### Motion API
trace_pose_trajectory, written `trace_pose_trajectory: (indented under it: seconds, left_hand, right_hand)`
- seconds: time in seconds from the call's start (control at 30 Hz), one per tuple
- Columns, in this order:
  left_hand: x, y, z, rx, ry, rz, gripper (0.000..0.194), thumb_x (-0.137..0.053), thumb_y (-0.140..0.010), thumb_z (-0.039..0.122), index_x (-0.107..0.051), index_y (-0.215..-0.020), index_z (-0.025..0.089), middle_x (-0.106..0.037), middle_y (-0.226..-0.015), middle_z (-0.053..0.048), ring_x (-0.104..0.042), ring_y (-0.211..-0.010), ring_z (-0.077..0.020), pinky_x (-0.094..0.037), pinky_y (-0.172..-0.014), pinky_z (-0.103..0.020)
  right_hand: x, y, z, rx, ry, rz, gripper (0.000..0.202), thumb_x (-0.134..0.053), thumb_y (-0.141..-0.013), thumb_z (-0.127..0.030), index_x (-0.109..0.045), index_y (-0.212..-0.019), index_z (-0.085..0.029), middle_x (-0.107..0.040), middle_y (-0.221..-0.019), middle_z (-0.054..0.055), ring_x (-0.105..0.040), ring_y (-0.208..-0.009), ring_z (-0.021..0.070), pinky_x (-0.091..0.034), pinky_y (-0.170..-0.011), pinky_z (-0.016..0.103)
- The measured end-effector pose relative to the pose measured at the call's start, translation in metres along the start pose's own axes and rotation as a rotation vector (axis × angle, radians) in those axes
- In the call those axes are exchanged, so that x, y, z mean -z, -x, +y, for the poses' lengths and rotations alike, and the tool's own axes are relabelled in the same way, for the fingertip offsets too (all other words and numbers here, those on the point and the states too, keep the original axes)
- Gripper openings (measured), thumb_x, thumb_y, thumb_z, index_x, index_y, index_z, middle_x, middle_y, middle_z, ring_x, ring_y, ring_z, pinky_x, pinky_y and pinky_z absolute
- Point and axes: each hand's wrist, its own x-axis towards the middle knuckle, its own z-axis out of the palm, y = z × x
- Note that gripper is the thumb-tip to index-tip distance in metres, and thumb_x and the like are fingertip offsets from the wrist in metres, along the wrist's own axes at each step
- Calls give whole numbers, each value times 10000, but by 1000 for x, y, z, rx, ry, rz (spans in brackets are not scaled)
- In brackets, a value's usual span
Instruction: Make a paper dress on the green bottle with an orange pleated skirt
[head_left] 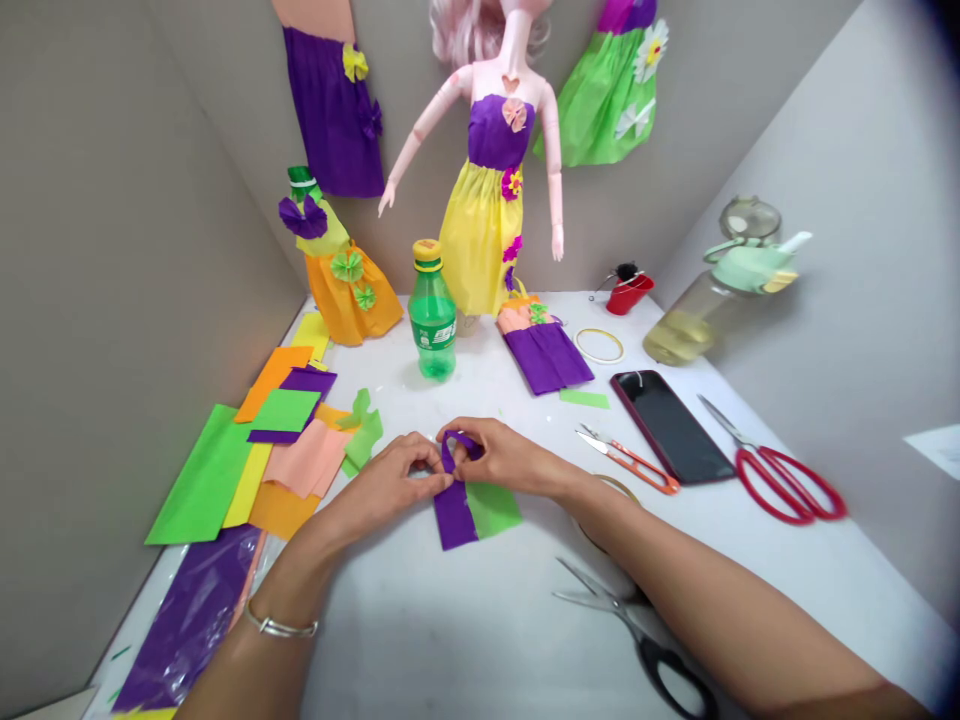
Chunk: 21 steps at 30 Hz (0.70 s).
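Both hands, the left (397, 478) and the right (499, 455), hold a purple and green paper piece (459, 515) with a looped purple strip (448, 445) at its far end. On the worktop (390, 620), a green bottle (433, 325) stands beyond them, coloured papers (289, 430) lie left, and black-handled scissors (622, 615) lie near right, open.

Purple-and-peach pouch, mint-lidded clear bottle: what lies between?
Between pouch and bottle lies a thin, round gold-coloured ring, in the head view.

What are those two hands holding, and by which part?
A purple-and-green piece, held at its top edge: the left hand near the upper left corner, the right hand at the narrow purple loop there.
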Motion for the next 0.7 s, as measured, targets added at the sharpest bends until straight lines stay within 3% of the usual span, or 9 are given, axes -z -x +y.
trace_pose_trajectory:
  seconds: [0.27,0.4,0.57,0.7]
  left_hand:
    - [-2,-2,-2,-3,21,52,67,-582,-772,183,-626,-731,211,-624,-899,-16,-564,-924,-217,-411,-859,-322]
    - [-1,-1,-2,10,29,65,56,-599,-770,208,-620,-719,207,-612,-879,-14,-563,-911,-215,-422,-825,-315]
    - [4,0,1,53,27,61,96,-612,-768,255,-618,-690,200,-604,-846,-10,-563,-837,-201,-430,-751,-297]
    - [7,1,0,51,39,50,103,-609,-766,266,-601,-688,197,-606,-871,-8,-555,-800,-186,-423,-741,-290]
  right_hand:
    - [7,2,-7,13,68,-40,269,-656,-748,-201,-620,-1012,-162,-510,-732,-45,-430,-657,108,-363,-602,228]
    - [15,4,-10,25,99,-94,317,-630,-828,-271,-609,-1127,-165,-494,-737,-39,-428,-671,116,-357,-606,236]
    - [21,3,-7,9,-20,-155,403,-636,-862,-340,-559,-1213,-159,-554,-783,-19,-484,-717,129,-401,-674,258]
    - [24,4,-9,-17,-77,-206,469,-673,-838,-288,-533,-1268,-163,-569,-812,-21,-501,-739,120,-400,-699,252]
